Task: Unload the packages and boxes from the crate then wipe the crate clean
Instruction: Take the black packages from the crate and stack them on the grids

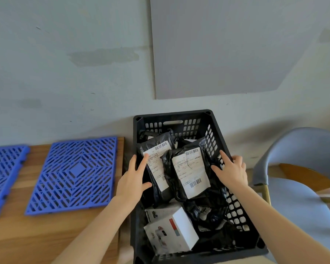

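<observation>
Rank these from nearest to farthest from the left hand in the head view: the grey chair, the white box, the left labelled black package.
1. The left labelled black package: the left hand touches it, at the left side of the crate.
2. The white box: at the crate's near end, toward the person.
3. The grey chair: outside the crate, far right.

A pale grey-green wall [65, 54] runs across the back, scuffed and patched with darker smears. One long blotch sits near its middle. A flat grey panel [217, 50] lies against it, its lower right corner cut off. On the left stands a wooden table [46, 235]. A blue lattice mat [72, 174] lies at its far right corner, with a second mat [2, 174] just beside it. At the right is a chair [303, 149] with a curved grey-blue back. The light is soft and even.
</observation>
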Available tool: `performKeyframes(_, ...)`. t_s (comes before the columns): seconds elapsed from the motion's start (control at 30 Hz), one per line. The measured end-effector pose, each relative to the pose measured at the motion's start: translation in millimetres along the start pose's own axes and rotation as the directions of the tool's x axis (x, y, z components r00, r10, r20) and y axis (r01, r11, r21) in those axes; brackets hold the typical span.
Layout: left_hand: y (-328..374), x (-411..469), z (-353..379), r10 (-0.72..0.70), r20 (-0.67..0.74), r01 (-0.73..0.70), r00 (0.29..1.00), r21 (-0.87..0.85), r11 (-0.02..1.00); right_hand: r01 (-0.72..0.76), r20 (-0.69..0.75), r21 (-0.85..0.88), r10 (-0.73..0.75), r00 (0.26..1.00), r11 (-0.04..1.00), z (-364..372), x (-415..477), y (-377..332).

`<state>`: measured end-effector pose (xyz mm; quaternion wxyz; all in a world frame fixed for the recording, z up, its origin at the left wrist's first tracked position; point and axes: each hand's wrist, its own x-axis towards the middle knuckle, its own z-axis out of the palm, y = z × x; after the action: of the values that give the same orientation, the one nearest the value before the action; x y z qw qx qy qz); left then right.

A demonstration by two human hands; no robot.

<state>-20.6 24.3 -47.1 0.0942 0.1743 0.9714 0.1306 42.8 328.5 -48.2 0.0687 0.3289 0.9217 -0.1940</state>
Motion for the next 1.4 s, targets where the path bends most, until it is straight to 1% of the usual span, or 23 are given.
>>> performKeyframes(0.13, -3.8, -1.3, -1.5, -0.007, -0.015, 0.006, 1.000, -0.115, 0.993, 0.010, 0.028, 0.093, -0.013, 1.000, 0.996, -3.6, -0.7, 1.9)
performKeyframes(0.2, -4.8, -3.4, -1.7, 0.007, -0.020, -0.009, 1.000, -0.134, 0.991, 0.013, 0.045, 0.139, -0.019, 0.999, 0.990, -6.4, -1.4, 2.8)
performKeyframes(0.3, -7.1, -7.3, -2.7, 0.002, -0.040, -0.009, 0.999, -0.158, 0.987, -0.037, 0.075, 0.280, 0.017, 0.997, 0.959, -13.2, -3.0, 2.3)
performKeyframes(0.4, -8.9, -12.1, -5.2, -0.016, -0.046, 0.009, 0.999, -0.149, 0.989, -0.055, 0.061, 0.369, 0.035, 0.997, 0.928, -19.6, -9.4, -0.8)
performKeyframes(0.67, 6.2, -29.5, -35.9, -0.010, -0.123, -0.007, 0.992, -0.135, 0.991, -0.035, 0.011, 0.423, 0.033, 0.999, 0.905, -53.4, -39.5, 4.7)
performKeyframes(0.77, 14.3, -50.5, -51.9, -0.045, -0.172, 0.012, 0.984, -0.185, 0.983, -0.002, 0.004, 0.476, 0.001, 1.000, 0.879, -70.1, -58.4, 7.2)
performKeyframes(0.9, 24.6, -87.8, -71.3, -0.083, -0.246, 0.022, 0.966, -0.240, 0.971, 0.026, -0.004, 0.486, -0.028, 1.000, 0.873, -91.3, -92.8, 11.1)
performKeyframes(1.17, 30.0, -163.5, -117.3, -0.168, -0.352, 0.069, 0.921, -0.276, 0.959, 0.108, -0.050, 0.548, -0.096, 0.994, 0.830, -131.8, -149.8, -3.8)
performKeyframes(1.3, 20.6, -200.5, -141.3, -0.227, -0.401, 0.096, 0.887, -0.320, 0.943, 0.187, -0.065, 0.574, -0.183, 0.981, 0.797, -153.7, -177.7, -30.1)
performKeyframes(1.4, 6.9, -226.4, -159.9, -0.275, -0.445, 0.108, 0.852, -0.364, 0.925, 0.240, -0.029, 0.583, -0.275, 0.961, 0.776, -166.7, -198.3, -56.9)
